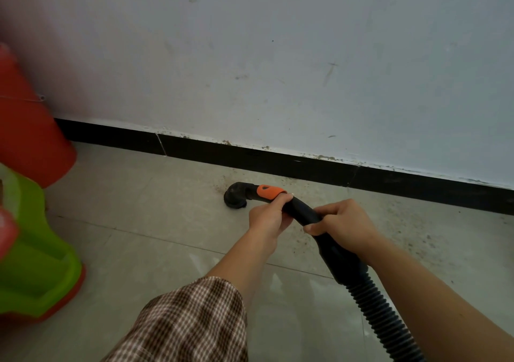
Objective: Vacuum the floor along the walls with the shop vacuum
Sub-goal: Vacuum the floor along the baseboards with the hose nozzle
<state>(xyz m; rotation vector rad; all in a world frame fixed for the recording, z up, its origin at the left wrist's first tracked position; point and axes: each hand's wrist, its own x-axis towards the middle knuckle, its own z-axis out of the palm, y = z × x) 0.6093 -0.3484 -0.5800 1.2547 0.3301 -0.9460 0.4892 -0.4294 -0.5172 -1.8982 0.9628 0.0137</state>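
Note:
The black vacuum hose handle has an orange slider and ends in a round brush nozzle that rests on the grey tiled floor close to the black baseboard. My left hand grips the handle just behind the orange slider. Further back on the same handle, my right hand is curled round it. The ribbed hose runs down to the lower right edge. Brown dust and grit lie on the floor along the baseboard, mostly right of the nozzle.
A white scuffed wall rises above the baseboard. At the left stand a red plastic object and a green and red plastic piece. A blurred reddish shape sits at the far left edge.

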